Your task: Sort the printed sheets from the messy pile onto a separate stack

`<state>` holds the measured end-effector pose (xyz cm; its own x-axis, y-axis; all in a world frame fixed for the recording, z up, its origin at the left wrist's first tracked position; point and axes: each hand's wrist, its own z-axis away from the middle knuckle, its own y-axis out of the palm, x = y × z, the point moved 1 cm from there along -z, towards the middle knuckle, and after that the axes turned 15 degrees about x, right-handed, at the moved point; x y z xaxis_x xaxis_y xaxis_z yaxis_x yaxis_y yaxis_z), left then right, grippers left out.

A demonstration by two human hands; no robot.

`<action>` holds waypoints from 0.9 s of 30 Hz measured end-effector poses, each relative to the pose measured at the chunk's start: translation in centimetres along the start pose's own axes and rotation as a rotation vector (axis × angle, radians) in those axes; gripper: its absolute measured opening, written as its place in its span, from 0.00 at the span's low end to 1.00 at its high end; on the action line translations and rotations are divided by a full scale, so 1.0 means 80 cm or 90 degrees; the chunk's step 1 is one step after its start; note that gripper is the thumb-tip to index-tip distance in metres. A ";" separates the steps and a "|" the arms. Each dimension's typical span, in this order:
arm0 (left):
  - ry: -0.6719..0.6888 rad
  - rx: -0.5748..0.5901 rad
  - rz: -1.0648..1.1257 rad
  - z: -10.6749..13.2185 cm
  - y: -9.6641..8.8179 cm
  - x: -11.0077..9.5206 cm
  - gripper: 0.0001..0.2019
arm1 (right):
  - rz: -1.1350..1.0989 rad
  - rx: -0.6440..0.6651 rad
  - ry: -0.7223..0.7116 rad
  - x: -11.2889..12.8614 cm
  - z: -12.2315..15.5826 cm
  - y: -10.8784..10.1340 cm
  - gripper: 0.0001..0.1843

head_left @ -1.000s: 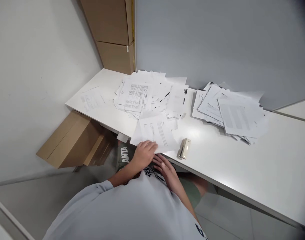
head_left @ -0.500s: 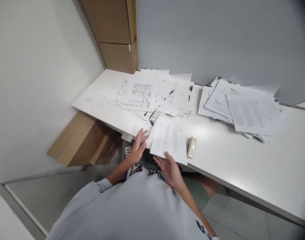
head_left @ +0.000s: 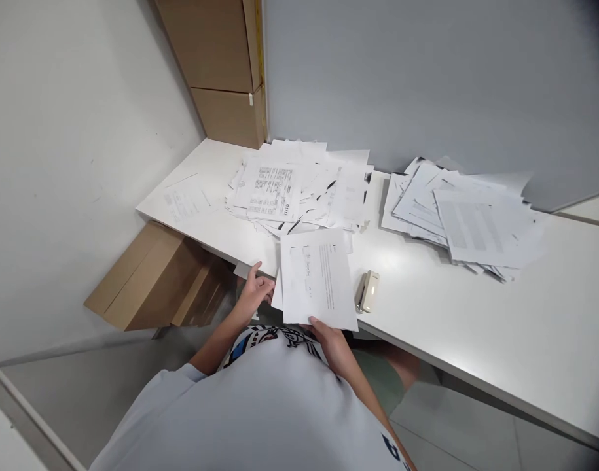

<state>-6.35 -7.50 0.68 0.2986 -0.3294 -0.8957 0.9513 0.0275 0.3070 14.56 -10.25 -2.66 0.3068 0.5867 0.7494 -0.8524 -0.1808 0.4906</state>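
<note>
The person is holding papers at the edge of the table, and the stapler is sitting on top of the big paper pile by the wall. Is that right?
Almost! The stapler is not on the paper pile. The head view shows it on the bare white table, just right of the papers the person is holding. The rest is right.

This room is reading as an office: a white desk (head_left: 476, 327) is running along a grey partition (head_left: 427, 85), carrying heaps of printed sheets (head_left: 480, 226) and a stapler (head_left: 368, 291), while cardboard cartons (head_left: 220, 72) are standing stacked in the corner and a flat carton (head_left: 146, 278) is leaning below the desk's edge.
</note>
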 end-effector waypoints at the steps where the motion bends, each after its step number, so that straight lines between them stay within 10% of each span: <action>1: -0.004 0.014 0.002 0.002 -0.003 0.000 0.38 | 0.029 0.005 0.007 0.002 0.001 0.001 0.27; 6: 0.045 0.075 0.062 -0.001 0.011 0.016 0.21 | 0.148 -0.013 -0.069 0.022 0.003 0.018 0.24; 19: 0.013 0.075 0.314 -0.010 0.082 0.053 0.16 | 0.215 -0.182 -0.284 0.030 -0.007 0.023 0.21; 22: 0.048 -0.047 0.246 -0.008 0.076 0.068 0.14 | 0.233 -0.228 -0.362 0.039 -0.015 0.026 0.20; 27: 0.337 -0.405 -0.065 -0.011 0.016 0.046 0.14 | 0.339 -0.114 -0.494 0.076 -0.046 0.031 0.15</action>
<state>-3.96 -7.86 -2.46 0.0547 0.1234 -0.9908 0.7900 0.6016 0.1185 12.75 -4.27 1.46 0.0001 -0.2354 0.9719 -0.9933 -0.1120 -0.0270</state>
